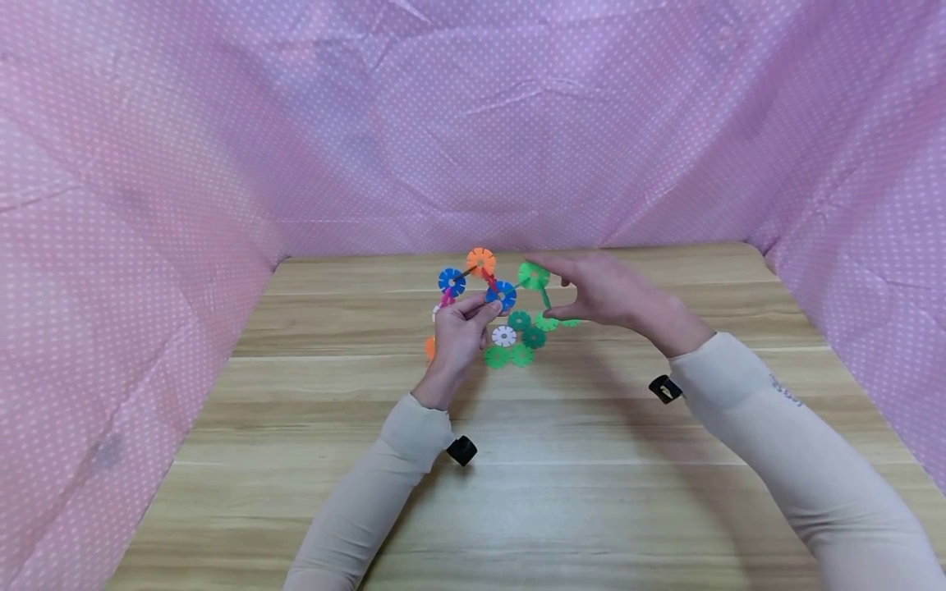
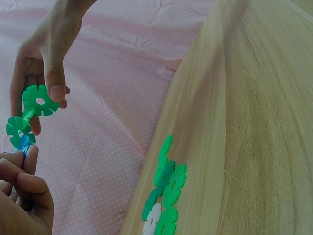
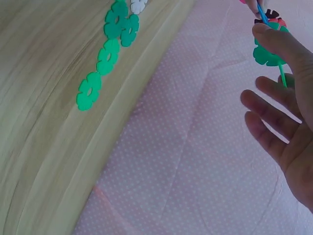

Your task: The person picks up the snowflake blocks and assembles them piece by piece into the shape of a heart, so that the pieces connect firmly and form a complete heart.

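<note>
Up above the worktop (image 1: 562, 509) hangs the chain of slotted discs (image 1: 477, 258), its blue disc (image 1: 506, 293) pinched between the curled fingers of the left hand (image 1: 460, 332)! At the green end, thumb and forefinger of the right hand (image 1: 608, 289) are spread either side of a green disc (image 1: 534, 277), and whether they grip, I can't tell. Below lie more green discs (image 1: 521, 355) and a white disc (image 1: 504, 336); on the right sleeve (image 1: 776, 443), dark marks, too small to read.
</note>
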A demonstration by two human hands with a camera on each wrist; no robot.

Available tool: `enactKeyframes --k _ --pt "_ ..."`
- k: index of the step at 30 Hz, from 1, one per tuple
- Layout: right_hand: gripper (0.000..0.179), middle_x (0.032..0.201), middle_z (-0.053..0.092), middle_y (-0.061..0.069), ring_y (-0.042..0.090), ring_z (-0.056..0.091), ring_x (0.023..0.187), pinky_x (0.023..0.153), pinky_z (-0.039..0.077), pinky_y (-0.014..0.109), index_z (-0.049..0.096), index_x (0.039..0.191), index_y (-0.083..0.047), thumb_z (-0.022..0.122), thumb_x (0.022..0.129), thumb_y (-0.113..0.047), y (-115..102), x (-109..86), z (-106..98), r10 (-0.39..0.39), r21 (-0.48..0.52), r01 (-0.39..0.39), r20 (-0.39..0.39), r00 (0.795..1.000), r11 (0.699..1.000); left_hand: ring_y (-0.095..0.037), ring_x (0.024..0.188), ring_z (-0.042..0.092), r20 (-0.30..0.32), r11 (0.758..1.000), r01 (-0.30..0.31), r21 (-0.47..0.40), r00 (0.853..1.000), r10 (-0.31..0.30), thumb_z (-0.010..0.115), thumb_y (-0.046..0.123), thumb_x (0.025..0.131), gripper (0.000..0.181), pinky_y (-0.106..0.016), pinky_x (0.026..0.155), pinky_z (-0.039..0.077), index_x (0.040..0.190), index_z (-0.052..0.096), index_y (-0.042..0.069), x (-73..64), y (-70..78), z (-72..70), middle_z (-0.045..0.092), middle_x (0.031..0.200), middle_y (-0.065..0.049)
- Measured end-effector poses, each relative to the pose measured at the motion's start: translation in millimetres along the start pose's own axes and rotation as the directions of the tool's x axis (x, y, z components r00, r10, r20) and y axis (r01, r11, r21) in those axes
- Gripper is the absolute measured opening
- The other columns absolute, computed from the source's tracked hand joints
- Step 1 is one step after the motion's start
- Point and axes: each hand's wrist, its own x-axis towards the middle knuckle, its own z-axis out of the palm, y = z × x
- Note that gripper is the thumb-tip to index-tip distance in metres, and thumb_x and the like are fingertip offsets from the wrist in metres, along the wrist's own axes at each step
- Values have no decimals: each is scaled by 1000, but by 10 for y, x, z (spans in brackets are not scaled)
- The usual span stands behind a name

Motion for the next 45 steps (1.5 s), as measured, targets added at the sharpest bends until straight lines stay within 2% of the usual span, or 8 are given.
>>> enactKeyframes --k 10,19,22,25,30,36,42,45 --pt "78 124 69 6 23 70 94 81 57 40 53 145 -9 90 77 -21 42 -27 37 -36 59 39 -52 998 997 -8 43 41 -2 1000 11 15 1000 -11 71 7 94 22 -21 43 35 113 72 -5 -4 3 -22 73 79 -4" --pt "82 122 69 14 18 69 75 58 54 32 41 154 -9 84 84 -17 31 -59 197 5 99 16 -214 977 995 -7 42 43 -50 1000 -30 10 998 30 72 7 94 22 -18 41 37 111 72 -7 25 38 -18 71 98 -28" --pt "65 109 73 13 16 65 67 56 51 30 58 139 -5 86 82 -19 17 -69 289 -3 91 34 -329 944 995 -7 42 43 -82 1000 -25 8 996 26 72 8 94 24 -18 41 39 113 72 -6 37 47 -20 74 94 -21" --pt "40 93 74 11 15 62 62 55 50 31 71 113 -1 87 80 -17 5 -56 386 -75 12 90 -447 892 996 -7 41 44 -100 1000 -23 2 995 23 73 9 93 25 -17 41 39 114 71 -6 53 53 -21 76 90 -13" --pt "13 79 71 11 17 60 56 50 50 29 72 90 0 81 82 -4 -35 0 484 -158 -103 120 -574 804 987 -7 41 44 -97 1000 -26 -5 995 26 73 9 93 22 -19 41 39 110 72 -5 65 69 4 76 90 -14" --pt "5 69 67 11 21 63 54 49 53 31 70 80 3 74 81 5 -68 59 540 -159 -160 70 -650 743 985 -9 40 46 -63 1000 -6 -10 998 5 72 12 95 19 -19 41 41 108 72 -3 51 73 63 71 105 -28" --pt "6 66 65 14 22 63 52 47 52 32 68 78 5 73 81 7 -93 102 545 -128 -133 47 -704 699 990 -10 44 52 70 998 67 5 995 -67 70 18 97 25 -21 47 48 114 69 0 -55 132 26 73 107 -20" --pt "7 65 64 13 23 62 53 47 52 32 67 78 4 73 82 6 -97 94 521 -120 -123 45 -719 684 991 -11 47 54 234 990 111 92 964 -130 67 20 99 26 -23 52 51 118 70 2 -154 255 -53 75 104 -15"
